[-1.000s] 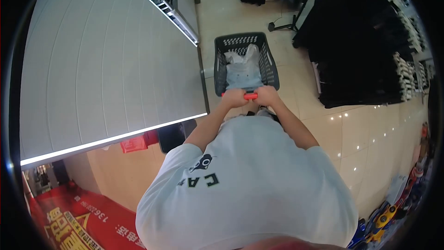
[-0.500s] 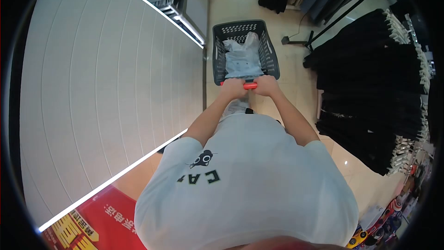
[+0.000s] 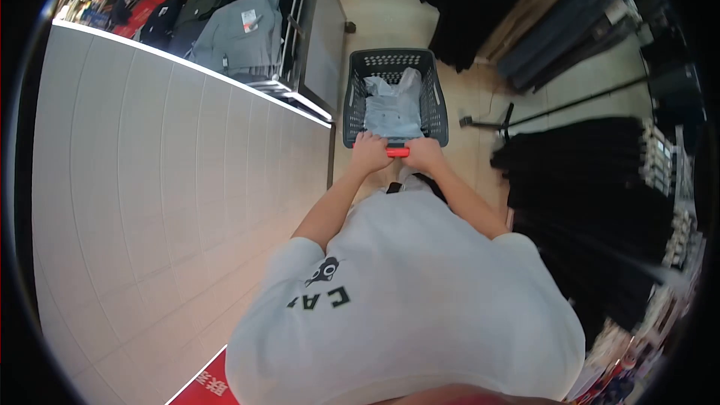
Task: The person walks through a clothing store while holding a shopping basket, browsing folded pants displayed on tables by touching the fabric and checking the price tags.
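Observation:
A dark grey perforated basket (image 3: 438, 109) stands in front of my body at the upper middle of the view. A red handle (image 3: 397, 152) runs along its near edge. My left hand (image 3: 370, 153) is closed round the left part of this handle, and my right hand (image 3: 424, 154) grips the right part, a short stretch of red showing between them. Inside the basket lies a light blue folded item (image 3: 394, 114) with crumpled clear plastic (image 3: 407, 82) at its far end.
On the left is a large white panelled surface (image 3: 172, 180) with a bright edge; beyond it, a shelf holds folded grey trousers (image 3: 240, 30). Racks of black garments (image 3: 585, 165) and hanging trousers (image 3: 562, 37) line the right. A black stand foot (image 3: 480, 124) rests on the tiled floor.
The surroundings have shifted down the view as I move forward. More of the folded clothes and hanging trousers shows, and the red banner has mostly left view. Both hands remain on the handle.

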### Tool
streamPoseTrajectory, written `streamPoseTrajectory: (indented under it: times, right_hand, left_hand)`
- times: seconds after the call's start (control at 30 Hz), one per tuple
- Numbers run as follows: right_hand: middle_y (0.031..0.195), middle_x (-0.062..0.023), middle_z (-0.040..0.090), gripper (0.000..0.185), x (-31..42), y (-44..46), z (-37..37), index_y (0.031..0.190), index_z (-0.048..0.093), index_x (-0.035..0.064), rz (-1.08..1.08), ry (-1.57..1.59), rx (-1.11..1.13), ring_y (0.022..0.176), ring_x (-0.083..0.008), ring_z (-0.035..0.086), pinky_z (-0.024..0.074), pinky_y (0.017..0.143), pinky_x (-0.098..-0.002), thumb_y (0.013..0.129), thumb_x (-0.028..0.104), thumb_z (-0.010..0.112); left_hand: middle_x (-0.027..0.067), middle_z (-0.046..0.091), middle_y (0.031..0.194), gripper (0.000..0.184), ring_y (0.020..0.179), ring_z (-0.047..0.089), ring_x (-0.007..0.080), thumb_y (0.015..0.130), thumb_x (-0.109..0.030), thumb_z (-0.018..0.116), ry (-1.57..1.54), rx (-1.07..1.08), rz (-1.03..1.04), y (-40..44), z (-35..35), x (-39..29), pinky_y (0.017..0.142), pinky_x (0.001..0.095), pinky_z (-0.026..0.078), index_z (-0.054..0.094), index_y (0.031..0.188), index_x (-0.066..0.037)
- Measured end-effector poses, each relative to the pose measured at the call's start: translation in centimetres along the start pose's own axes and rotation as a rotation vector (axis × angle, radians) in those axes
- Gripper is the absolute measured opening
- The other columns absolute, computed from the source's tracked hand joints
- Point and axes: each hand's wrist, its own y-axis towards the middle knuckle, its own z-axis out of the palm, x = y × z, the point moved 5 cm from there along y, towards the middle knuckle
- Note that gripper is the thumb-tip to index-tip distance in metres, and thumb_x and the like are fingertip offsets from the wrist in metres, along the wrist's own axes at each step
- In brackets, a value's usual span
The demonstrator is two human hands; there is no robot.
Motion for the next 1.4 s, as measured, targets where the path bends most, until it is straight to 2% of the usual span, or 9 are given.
streamPoseTrajectory:
  times: [0.13,0.23,0.43,0.67,0.73,0.83,1.1,1.17,1.4]
  right_hand:
    - [0.084,-0.0148,0.071,0.030,-2.1,6.0,-3.4,0.082,0.074,0.0129,0.037,0.043,0.034,0.083,-0.0344,0.069,0.0550,0.074,-0.0473,0.076,0.040,0.064]
    - [0.085,-0.0155,0.071,0.030,-3.9,9.7,-5.7,0.086,0.074,0.0129,0.022,0.076,0.039,0.083,-0.0360,0.069,0.0553,0.074,-0.0475,0.073,0.038,0.064]
    - [0.086,-0.0167,0.071,0.033,-6.7,16.2,-9.7,0.087,0.074,0.0126,0.086,0.066,-0.006,0.084,-0.0359,0.069,0.0555,0.075,-0.0468,0.074,0.041,0.065]
    - [0.086,-0.0157,0.072,0.033,-10.8,24.7,-15.5,0.087,0.075,0.0118,0.120,0.070,-0.031,0.083,-0.0359,0.069,0.0556,0.076,-0.0466,0.076,0.042,0.065]
    - [0.088,-0.0157,0.072,0.033,-12.8,27.8,-16.6,0.089,0.075,0.0124,0.098,0.057,0.018,0.086,-0.0358,0.069,0.0552,0.078,-0.0468,0.076,0.041,0.065]
    - [0.090,-0.0163,0.071,0.034,-14.9,32.3,-18.7,0.090,0.075,0.0129,0.064,0.030,0.012,0.088,-0.0358,0.069,0.0548,0.080,-0.0469,0.075,0.042,0.066]
    - [0.088,-0.0164,0.071,0.030,-21.0,43.9,-25.2,0.088,0.074,0.0133,0.038,0.002,0.073,0.086,-0.0360,0.068,0.0547,0.079,-0.0475,0.076,0.040,0.065]
    - [0.086,-0.0159,0.071,0.028,-23.0,49.1,-27.2,0.086,0.074,0.0140,0.002,-0.022,0.014,0.084,-0.0365,0.068,0.0546,0.077,-0.0481,0.078,0.039,0.063]
    - [0.083,-0.0092,0.070,0.023,-26.0,61.2,-33.3,0.085,0.073,0.0134,-0.132,-0.179,-0.070,0.089,-0.0306,0.065,0.0465,0.080,-0.0456,0.078,0.035,0.069]
  left_hand:
    - [0.0088,0.062,0.098,0.031,0.096,0.055,0.0267,0.068,-0.031,0.073,0.013,-0.096,-0.193,3.6,-1.4,3.1,0.079,0.0434,0.041,0.067,0.091,-0.011]
    - [0.0143,0.058,0.119,0.051,0.112,0.055,0.0332,0.077,-0.022,0.065,-0.088,-0.132,-0.353,5.3,-2.9,4.3,0.093,0.0478,0.044,0.057,0.126,-0.012]
    - [0.0237,0.056,0.128,0.060,0.117,0.054,0.0420,0.081,-0.021,0.061,-0.345,-0.207,-0.622,10.2,-4.0,7.7,0.099,0.0492,0.044,0.049,0.139,-0.008]
    - [0.0270,0.065,0.111,0.052,0.105,0.061,0.0446,0.085,-0.025,0.057,-0.349,-0.049,-0.780,12.4,-0.1,17.1,0.092,0.0486,0.049,0.053,0.135,-0.010]
    - [0.0251,0.067,0.109,0.046,0.105,0.063,0.0417,0.087,-0.028,0.056,-0.570,0.177,-0.934,13.4,-0.6,18.8,0.092,0.0475,0.049,0.056,0.130,-0.009]
    - [0.0236,0.069,0.103,0.040,0.101,0.065,0.0402,0.088,-0.029,0.054,-0.656,0.206,-0.971,15.6,0.2,22.2,0.091,0.0468,0.050,0.060,0.122,-0.008]
    - [0.0169,0.070,0.081,0.031,0.075,0.070,0.0281,0.091,-0.028,0.053,-0.873,0.090,-1.030,24.3,0.1,27.2,0.072,0.0391,0.054,0.065,0.102,-0.003]
    - [0.0140,0.068,0.075,0.031,0.063,0.067,0.0212,0.092,-0.027,0.050,-0.905,-0.032,-1.171,25.7,-0.2,29.5,0.060,0.0352,0.053,0.065,0.098,0.000]
    - [0.0110,0.066,0.072,0.029,0.058,0.062,0.0185,0.090,-0.027,0.052,-1.020,-0.015,-1.449,26.5,-0.3,30.8,0.052,0.0320,0.050,0.066,0.097,-0.002]
